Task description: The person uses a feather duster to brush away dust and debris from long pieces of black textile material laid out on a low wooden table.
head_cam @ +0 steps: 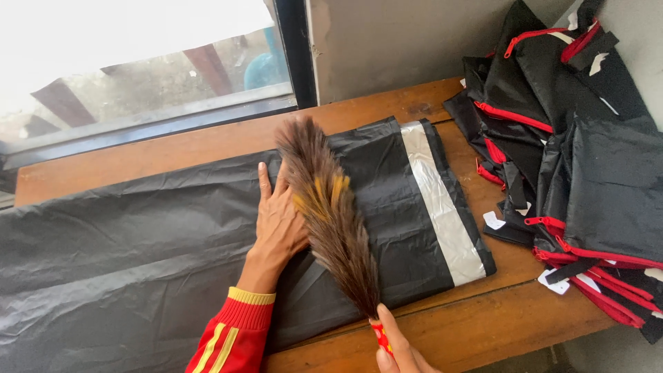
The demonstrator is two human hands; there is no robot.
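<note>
Right hand (399, 351) fingers pinching feather duster (330, 207) | left hand (277, 221) flat, fingers together, black cloth (138, 242) | wooden table (483, 324) | window (138, 62)

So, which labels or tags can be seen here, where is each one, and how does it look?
White tag: on the wooden table beside the pile of black bags, small, roughly square.
White tag: at the pile's front edge, small, partly under a black strap.
White labels: on the upper bags, small patches; details too small to tell.
No screens or signs.
</note>
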